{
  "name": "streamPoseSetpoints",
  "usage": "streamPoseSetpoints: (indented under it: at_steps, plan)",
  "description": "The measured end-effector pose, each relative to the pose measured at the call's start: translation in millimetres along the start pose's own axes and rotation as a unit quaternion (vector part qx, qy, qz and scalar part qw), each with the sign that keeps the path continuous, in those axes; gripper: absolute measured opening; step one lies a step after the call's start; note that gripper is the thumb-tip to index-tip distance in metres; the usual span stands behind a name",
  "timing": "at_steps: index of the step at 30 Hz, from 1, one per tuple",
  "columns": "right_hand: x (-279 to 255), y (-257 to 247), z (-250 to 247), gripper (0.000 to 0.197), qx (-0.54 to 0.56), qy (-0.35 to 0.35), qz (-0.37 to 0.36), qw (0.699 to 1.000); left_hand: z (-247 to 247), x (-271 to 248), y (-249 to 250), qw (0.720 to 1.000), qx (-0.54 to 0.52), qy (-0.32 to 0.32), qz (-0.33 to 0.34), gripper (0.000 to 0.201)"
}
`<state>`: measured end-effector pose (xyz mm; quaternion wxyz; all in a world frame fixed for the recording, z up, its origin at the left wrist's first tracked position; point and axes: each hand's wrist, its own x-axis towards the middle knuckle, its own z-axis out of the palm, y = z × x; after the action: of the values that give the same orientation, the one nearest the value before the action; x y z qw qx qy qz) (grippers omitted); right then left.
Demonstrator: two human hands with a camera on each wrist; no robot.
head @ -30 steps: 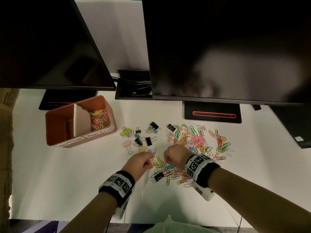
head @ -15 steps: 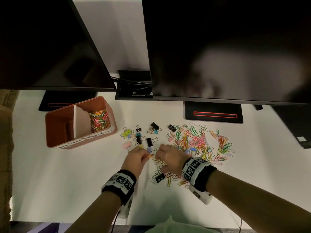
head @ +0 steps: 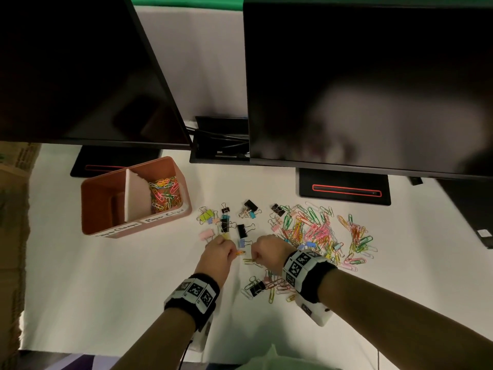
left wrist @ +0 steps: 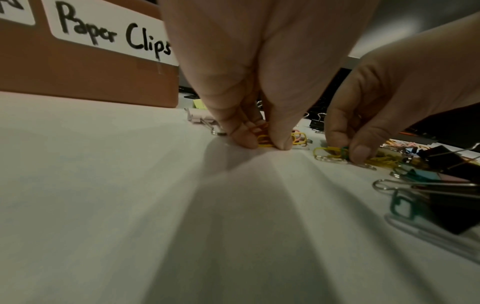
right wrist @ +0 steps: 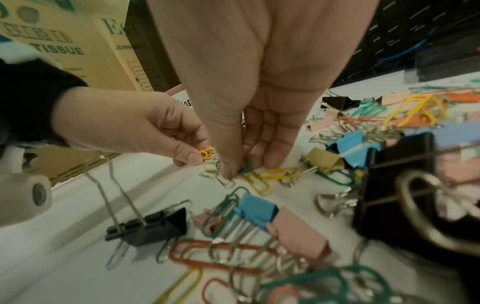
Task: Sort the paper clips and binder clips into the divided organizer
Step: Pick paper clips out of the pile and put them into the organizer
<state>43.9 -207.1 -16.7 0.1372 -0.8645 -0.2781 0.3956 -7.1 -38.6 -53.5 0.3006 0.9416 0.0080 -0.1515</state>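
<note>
A terracotta divided organizer [head: 170,220] stands at the left; its right compartment holds coloured paper clips [head: 164,193], its left compartment looks dark. My left hand [head: 217,253] pinches a small bunch of yellow and orange paper clips [left wrist: 263,136] against the table. Just right of it, my right hand [head: 268,251] pinches a green paper clip [right wrist: 246,167] among yellow ones [right wrist: 279,172] on the table. A big heap of coloured paper clips [head: 317,231] spreads to the right. Binder clips [head: 241,231] lie scattered between the organizer and the heap.
Two dark monitors [head: 360,84] overhang the back of the white table [head: 80,284], their bases [head: 344,186] behind the clips. More clips and a black binder clip [head: 257,288] lie near my right wrist. A cardboard box [head: 13,209] borders the left edge.
Both hands have moved away from me, toward the binder clips, staying close together. The left hand still pinches its paper clips; the right hand has come down onto clips on the table.
</note>
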Motion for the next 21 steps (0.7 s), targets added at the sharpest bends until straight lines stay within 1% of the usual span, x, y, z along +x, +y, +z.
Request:
streamPoseSetpoints:
  at_steps: [3, 6, 11, 13, 16, 21]
  plan:
    - [-0.6, -0.5, 0.4, 0.024, 0.004, 0.011, -0.006, 1.000, 0.3, 0.5, 0.0, 1.000, 0.012, -0.006, -0.010, 0.010]
    - [-3.0, 3.7, -1.7, 0.022, 0.026, 0.038, -0.012, 0.999, 0.4, 1.5, -0.7, 0.999, 0.020, -0.021, -0.018, 0.009]
    - [-12.7, 18.2, -11.7, 0.018, 0.049, 0.096, -0.009, 0.994, 0.9, 0.2, -0.2, 0.999, 0.027, -0.021, -0.018, 0.010]
    - [-17.2, 19.9, -8.5, 0.016, 0.041, 0.093, -0.006, 0.995, 0.7, -0.5, 0.0, 0.999, 0.029, -0.020, -0.019, 0.011]
    - [-22.8, 13.6, 3.1, 0.015, 0.010, 0.067, 0.004, 0.998, -0.2, -1.3, -0.5, 0.999, 0.026, -0.018, -0.022, 0.012]
    - [-19.0, 3.8, 15.3, 0.019, -0.022, 0.073, 0.035, 0.996, -0.9, -1.7, -0.7, 0.999, 0.021, -0.017, -0.019, 0.013]
